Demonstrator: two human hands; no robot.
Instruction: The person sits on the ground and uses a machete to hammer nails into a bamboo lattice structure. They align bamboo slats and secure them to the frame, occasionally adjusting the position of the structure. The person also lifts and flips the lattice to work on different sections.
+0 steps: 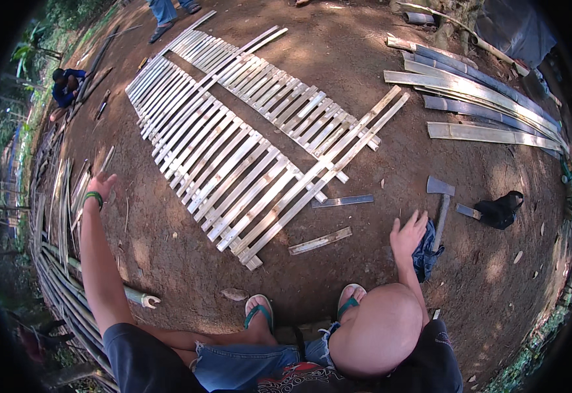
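Note:
My left hand (103,185) is stretched out at the left with its fingers apart and nothing in it, a green band (93,196) round the wrist. It hovers near loose thin bamboo strips (63,196). At the right, my right hand (409,236) is open too, fingers extended, beside a crumpled dark blue cloth (425,257) and an axe (443,206); whether it touches the cloth I cannot tell. Ahead on the ground lies a large slatted bamboo panel (233,157) with pale crosswise slats over long strips. A short bamboo piece (320,241) lies nearer my feet.
A flat blade (343,201) rests beside the panel's near end. Farther right is a black bag (500,209). Split bamboo lengths (489,98) are piled at the far right, bamboo poles (76,314) at the left. One person (67,86) crouches far left; another's legs (163,12) show at the top.

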